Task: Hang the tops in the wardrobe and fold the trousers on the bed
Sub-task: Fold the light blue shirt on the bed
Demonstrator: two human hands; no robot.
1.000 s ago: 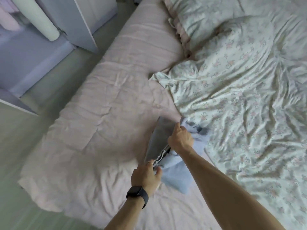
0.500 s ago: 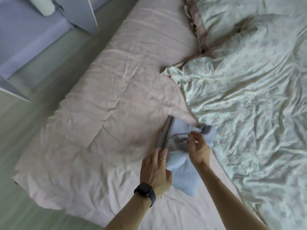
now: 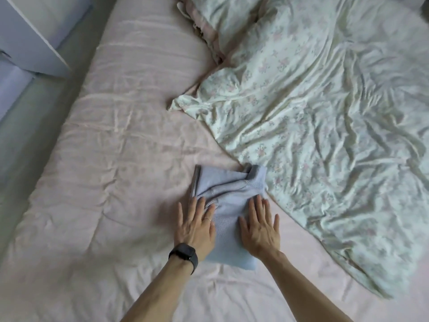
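Observation:
Folded light blue trousers (image 3: 228,196) lie as a compact bundle on the pink bed sheet (image 3: 111,173), with a ribbed cuff at the upper right corner. My left hand (image 3: 196,226), with a black watch on the wrist, lies flat with straight fingers on the bundle's left side. My right hand (image 3: 261,228) lies flat on its right side, fingers spread. Both palms press the fabric down.
A crumpled floral duvet (image 3: 325,126) covers the right half of the bed, its edge touching the trousers. A pillow (image 3: 229,22) lies at the top. A white wardrobe door (image 3: 30,40) stands open at the upper left, beyond a strip of floor (image 3: 25,112).
Both hands held the trousers' top flap raised a second ago. The flap has come down onto the bundle, and both hands have let go and flattened onto it.

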